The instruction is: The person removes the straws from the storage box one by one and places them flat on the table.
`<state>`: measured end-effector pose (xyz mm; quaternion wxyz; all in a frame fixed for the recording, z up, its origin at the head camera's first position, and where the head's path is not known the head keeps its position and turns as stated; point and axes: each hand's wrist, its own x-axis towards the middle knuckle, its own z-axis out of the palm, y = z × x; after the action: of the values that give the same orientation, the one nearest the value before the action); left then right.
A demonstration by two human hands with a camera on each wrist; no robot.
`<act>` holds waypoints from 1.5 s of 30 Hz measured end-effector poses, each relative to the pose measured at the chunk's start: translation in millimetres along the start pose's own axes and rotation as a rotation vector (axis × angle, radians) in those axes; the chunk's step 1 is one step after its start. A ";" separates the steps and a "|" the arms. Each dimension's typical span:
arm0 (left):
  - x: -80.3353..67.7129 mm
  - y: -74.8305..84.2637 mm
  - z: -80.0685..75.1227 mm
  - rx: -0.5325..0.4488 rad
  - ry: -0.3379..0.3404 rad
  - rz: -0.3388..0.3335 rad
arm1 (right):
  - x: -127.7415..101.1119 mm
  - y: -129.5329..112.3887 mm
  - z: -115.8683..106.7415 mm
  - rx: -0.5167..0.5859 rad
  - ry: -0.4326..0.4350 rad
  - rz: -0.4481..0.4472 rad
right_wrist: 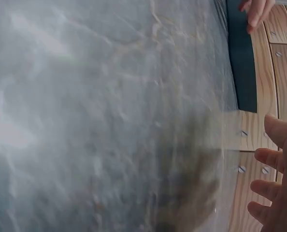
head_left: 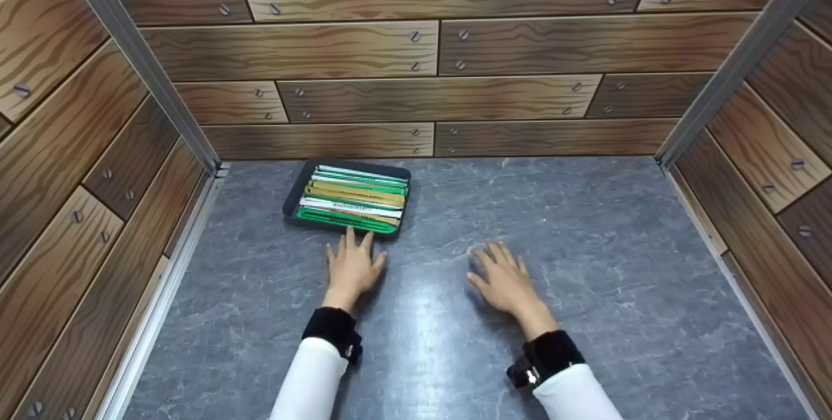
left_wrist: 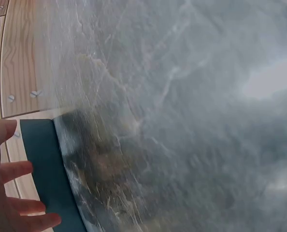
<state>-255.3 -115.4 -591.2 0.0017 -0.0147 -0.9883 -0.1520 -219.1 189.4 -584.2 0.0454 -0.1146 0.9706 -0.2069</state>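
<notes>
A dark rectangular tray (head_left: 294,202) stands at the back left of the grey marbled surface. Inside it lie several long thin packets, green (head_left: 344,219), white (head_left: 351,205) and gold (head_left: 356,193), side by side. My left hand (head_left: 351,268) is just in front of the tray's near edge, fingers spread and fairly straight; whether the fingertips touch the rim I cannot tell. My right hand (head_left: 506,279) hovers over the surface to the right, fingers loosely extended, holding nothing. In the left wrist view the tray's dark side wall (left_wrist: 49,174) shows beyond the fingers.
Wood-patterned panels (head_left: 435,101) form a back wall and two side walls. Metal profiles (head_left: 140,62) run along the corners and the surface's left edge. The grey surface (head_left: 585,225) reflects light at its middle. Both wrists wear black bands (head_left: 554,353) with small devices.
</notes>
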 end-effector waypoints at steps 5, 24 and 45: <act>4.3 2.3 2.7 -0.020 0.037 0.013 | -1.1 -5.8 7.4 -0.008 -0.019 -0.020; -5.9 13.4 5.0 -0.104 -0.015 0.044 | -4.5 -20.8 13.8 0.065 -0.056 -0.097; -45.6 51.6 6.3 -0.117 -0.089 0.248 | -5.0 -37.7 28.3 -0.020 -0.031 -0.240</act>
<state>-208.2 -65.6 -582.0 -0.0243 -0.1436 -0.9674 -0.2070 -202.7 146.1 -594.2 0.0340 -0.2336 0.9511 -0.1992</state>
